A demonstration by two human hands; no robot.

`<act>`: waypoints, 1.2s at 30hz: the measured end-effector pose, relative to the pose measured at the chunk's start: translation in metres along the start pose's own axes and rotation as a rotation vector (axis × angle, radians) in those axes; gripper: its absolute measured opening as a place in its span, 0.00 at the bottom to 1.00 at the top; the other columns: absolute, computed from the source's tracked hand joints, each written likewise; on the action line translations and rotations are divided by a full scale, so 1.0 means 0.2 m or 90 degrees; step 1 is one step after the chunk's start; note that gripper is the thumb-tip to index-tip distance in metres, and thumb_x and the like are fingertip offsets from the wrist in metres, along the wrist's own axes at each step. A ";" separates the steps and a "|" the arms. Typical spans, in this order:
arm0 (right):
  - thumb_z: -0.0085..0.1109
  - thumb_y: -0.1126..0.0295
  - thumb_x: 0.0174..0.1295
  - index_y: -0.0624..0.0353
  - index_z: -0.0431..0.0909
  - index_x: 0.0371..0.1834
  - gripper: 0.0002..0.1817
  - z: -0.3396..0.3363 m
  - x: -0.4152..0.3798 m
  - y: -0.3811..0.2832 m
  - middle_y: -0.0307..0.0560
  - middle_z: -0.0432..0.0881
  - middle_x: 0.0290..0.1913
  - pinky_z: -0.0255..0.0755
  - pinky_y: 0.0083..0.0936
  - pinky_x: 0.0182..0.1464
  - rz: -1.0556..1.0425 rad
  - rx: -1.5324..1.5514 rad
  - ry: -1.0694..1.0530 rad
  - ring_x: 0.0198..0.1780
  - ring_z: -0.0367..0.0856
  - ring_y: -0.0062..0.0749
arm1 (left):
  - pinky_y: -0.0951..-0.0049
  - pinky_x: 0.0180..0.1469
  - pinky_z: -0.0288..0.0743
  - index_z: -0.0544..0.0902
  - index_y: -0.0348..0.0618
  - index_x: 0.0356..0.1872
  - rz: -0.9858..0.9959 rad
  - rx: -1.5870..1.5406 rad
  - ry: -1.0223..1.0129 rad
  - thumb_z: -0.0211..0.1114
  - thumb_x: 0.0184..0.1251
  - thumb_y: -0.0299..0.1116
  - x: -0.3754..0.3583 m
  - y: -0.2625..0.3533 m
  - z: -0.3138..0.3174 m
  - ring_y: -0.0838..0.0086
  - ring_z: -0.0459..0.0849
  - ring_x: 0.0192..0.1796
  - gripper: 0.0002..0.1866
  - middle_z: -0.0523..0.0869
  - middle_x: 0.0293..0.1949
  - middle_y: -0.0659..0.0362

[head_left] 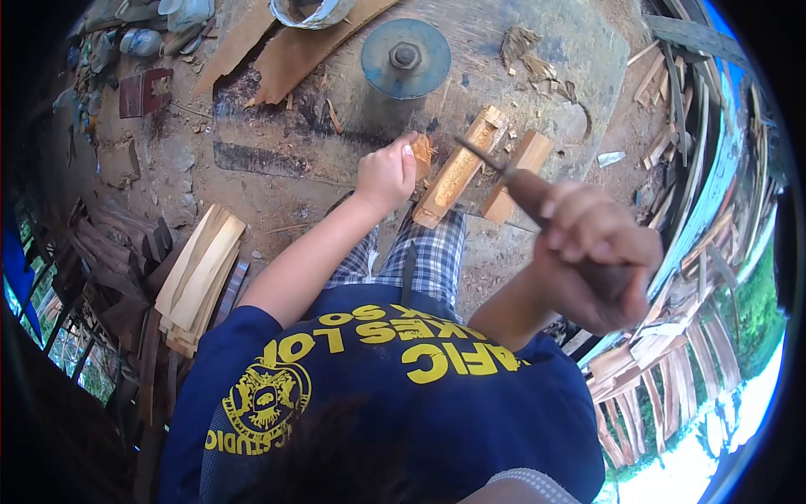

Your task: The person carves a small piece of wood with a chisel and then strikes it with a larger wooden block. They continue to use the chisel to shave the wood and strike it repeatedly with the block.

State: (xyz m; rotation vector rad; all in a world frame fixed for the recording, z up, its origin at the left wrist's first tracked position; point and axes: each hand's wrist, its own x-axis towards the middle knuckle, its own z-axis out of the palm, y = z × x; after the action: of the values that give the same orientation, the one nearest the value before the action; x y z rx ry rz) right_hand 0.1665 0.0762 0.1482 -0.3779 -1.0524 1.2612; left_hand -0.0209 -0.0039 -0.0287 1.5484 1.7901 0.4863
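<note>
My left hand (389,175) is closed around a small orange-brown piece of wood (422,156) with a rough end, low over the near edge of the board. Raised on the right and close to the camera, my right hand (598,252) grips a wooden-handled tool (529,191). Its thin dark metal shaft points up and left; the tip's shape is too small to make out. Beyond the shaft lies a wooden block (460,172) with a long carved hollow, slanting from the board toward my lap. Beside it rests a plainer wooden block (519,174).
A round metal disc with a central nut (405,57) stands on the worn board (285,160). Brown sheet pieces (311,50) and a white container (312,12) are at the top. Stacked wood pieces (201,273) lie left; wood strips (672,370) pile up right.
</note>
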 end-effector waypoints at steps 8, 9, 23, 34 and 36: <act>0.38 0.58 0.66 0.65 0.76 0.34 0.21 -0.03 -0.10 0.16 0.48 0.78 0.21 0.73 0.36 0.30 0.047 -0.039 0.108 0.19 0.72 0.32 | 0.54 0.41 0.82 0.82 0.39 0.53 0.034 -0.003 0.035 0.46 0.70 0.35 -0.02 -0.03 0.02 0.50 0.88 0.35 0.20 0.88 0.38 0.44; 0.39 0.57 0.65 0.63 0.74 0.33 0.20 0.01 -0.04 0.02 0.45 0.74 0.19 0.70 0.40 0.32 0.035 -0.057 0.093 0.19 0.69 0.32 | 0.54 0.41 0.82 0.82 0.38 0.53 0.020 -0.002 0.021 0.46 0.70 0.35 -0.02 -0.02 0.01 0.50 0.88 0.36 0.20 0.88 0.38 0.44; 0.36 0.60 0.66 0.63 0.71 0.30 0.19 0.04 -0.10 0.10 0.50 0.77 0.22 0.74 0.34 0.30 -0.009 -0.392 0.022 0.22 0.75 0.37 | 0.54 0.41 0.82 0.81 0.38 0.54 0.015 -0.016 0.022 0.46 0.69 0.34 0.01 0.00 0.01 0.50 0.88 0.36 0.20 0.88 0.40 0.43; 0.40 0.34 0.57 0.55 0.73 0.25 0.33 -0.07 0.00 -0.04 0.43 0.72 0.17 0.67 0.35 0.32 0.121 -0.078 0.290 0.20 0.70 0.31 | 0.54 0.40 0.82 0.82 0.41 0.54 0.008 -0.004 0.009 0.46 0.69 0.35 0.00 0.00 0.00 0.51 0.88 0.35 0.20 0.88 0.37 0.45; 0.44 0.29 0.52 0.54 0.73 0.21 0.35 -0.13 0.01 -0.10 0.40 0.69 0.16 0.65 0.35 0.32 0.106 -0.076 0.418 0.20 0.69 0.31 | 0.54 0.40 0.82 0.82 0.41 0.54 0.004 -0.003 0.010 0.46 0.69 0.35 0.00 -0.01 0.01 0.51 0.88 0.35 0.20 0.88 0.37 0.45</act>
State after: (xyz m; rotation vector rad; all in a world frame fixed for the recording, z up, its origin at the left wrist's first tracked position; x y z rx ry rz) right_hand 0.1992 0.0799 0.1509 -0.9157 -0.5380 1.1028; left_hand -0.0216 -0.0043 -0.0310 1.5516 1.7948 0.5069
